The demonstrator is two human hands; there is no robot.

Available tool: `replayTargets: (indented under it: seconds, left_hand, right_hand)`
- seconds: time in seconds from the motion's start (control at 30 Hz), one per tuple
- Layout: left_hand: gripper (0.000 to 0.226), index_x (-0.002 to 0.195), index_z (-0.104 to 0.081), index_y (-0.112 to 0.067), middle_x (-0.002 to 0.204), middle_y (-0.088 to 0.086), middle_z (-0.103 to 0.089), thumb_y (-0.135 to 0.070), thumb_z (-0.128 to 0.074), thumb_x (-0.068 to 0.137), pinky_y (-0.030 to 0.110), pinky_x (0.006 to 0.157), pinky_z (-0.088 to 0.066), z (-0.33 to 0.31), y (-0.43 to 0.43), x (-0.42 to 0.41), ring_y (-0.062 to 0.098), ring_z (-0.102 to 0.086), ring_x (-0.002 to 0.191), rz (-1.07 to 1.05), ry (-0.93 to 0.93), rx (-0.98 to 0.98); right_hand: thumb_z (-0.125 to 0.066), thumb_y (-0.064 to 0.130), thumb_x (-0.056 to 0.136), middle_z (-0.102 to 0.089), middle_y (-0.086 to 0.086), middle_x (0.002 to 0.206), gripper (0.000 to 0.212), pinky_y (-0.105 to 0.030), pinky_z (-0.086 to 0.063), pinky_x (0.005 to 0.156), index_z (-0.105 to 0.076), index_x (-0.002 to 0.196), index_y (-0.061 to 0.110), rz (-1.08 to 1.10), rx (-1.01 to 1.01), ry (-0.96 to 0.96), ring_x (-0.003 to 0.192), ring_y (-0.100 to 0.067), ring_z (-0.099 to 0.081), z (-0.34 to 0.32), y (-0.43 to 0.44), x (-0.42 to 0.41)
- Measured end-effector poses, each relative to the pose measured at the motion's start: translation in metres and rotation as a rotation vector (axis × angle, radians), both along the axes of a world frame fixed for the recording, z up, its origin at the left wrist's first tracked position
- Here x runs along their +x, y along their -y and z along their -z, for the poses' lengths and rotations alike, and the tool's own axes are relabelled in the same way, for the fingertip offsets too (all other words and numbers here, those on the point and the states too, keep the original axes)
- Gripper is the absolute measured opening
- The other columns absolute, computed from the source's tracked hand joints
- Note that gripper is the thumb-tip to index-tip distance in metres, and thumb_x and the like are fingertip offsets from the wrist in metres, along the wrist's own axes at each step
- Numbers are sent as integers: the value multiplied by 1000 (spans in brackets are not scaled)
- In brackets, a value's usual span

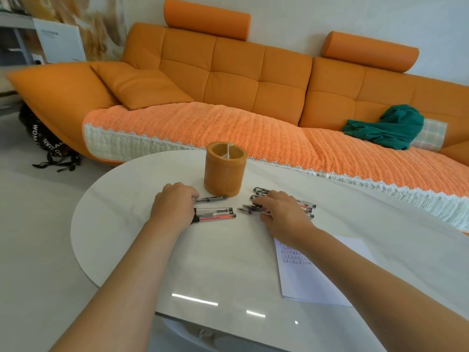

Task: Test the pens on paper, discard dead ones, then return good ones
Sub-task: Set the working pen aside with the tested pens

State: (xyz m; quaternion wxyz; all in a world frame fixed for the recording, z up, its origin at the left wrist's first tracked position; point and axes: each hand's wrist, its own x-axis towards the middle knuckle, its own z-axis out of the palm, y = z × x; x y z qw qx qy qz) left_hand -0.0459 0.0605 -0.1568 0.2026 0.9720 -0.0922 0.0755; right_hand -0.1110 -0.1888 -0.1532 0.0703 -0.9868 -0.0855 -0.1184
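Holding a grey pen [214,198] in our curled left hand [175,204]; right hand [281,212] spread flat on the pen pile [250,210].

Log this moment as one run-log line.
left hand on left pens, grip hidden | right hand spread over right pen pile | holder upright, no pens showing | paper marked

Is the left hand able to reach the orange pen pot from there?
Probably yes. The pen pot stands just past the left hand, with only a grey pen lying flat between them.
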Motion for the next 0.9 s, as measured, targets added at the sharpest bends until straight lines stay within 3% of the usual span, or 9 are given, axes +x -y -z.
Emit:
replayTargets:
  seconds: [0.13, 0.37, 0.6, 0.73, 0.83, 0.9]
  left_hand:
    - [37, 119, -72, -29, 118, 3, -68, -7, -58, 94, 39, 94, -53, 1, 0, 4, 27, -60, 106, -42, -22, -49]
    - [25, 109, -75, -26, 107, 6, -67, -14, -58, 95, 39, 89, -55, -3, 2, 2, 25, -62, 95, -6, -32, -148]
    - [21, 115, -72, -23, 107, -4, -63, -16, -60, 98, 22, 85, -39, -25, 8, -15, 12, -52, 97, 230, 84, -317]
    - [20, 116, -69, -26, 106, -11, -61, -23, -62, 98, 20, 85, -40, -28, 15, -20, 8, -49, 100, 298, 108, -325]
    - [27, 122, -62, -31, 115, -12, -61, -38, -63, 96, 26, 91, -48, -27, 20, -22, 9, -53, 105, 257, 79, -274]
    - [23, 116, -65, -33, 110, -15, -64, -44, -62, 95, 32, 90, -52, -29, 25, -25, 10, -57, 103, 256, 65, -248]
  right_hand:
    - [-60, 18, 94, -58, -1, 120, 43, -37, -43, 95, -56, 137, 24, -51, -4, 37, 113, -24, -52, -9, -15, 6]
    - [-57, 11, 95, -64, -4, 121, 35, -41, -52, 88, -61, 129, 19, -227, -27, 119, 107, -27, -58, -17, -61, 27]
    - [-53, 19, 100, -68, -1, 109, 27, -39, -51, 80, -64, 124, 20, -243, -34, 189, 94, -24, -61, -18, -69, 33]
    - [-49, 18, 101, -65, -4, 94, 22, -40, -50, 67, -63, 119, 17, -240, -49, 169, 79, -24, -57, -18, -57, 26]
    - [-48, 13, 100, -62, -6, 90, 22, -39, -47, 65, -62, 117, 14, -191, -58, 161, 76, -25, -55, -22, -44, 14]
    - [-48, 11, 99, -63, -5, 93, 25, -40, -48, 67, -62, 119, 15, -150, -59, 149, 79, -27, -57, -26, -31, 4]
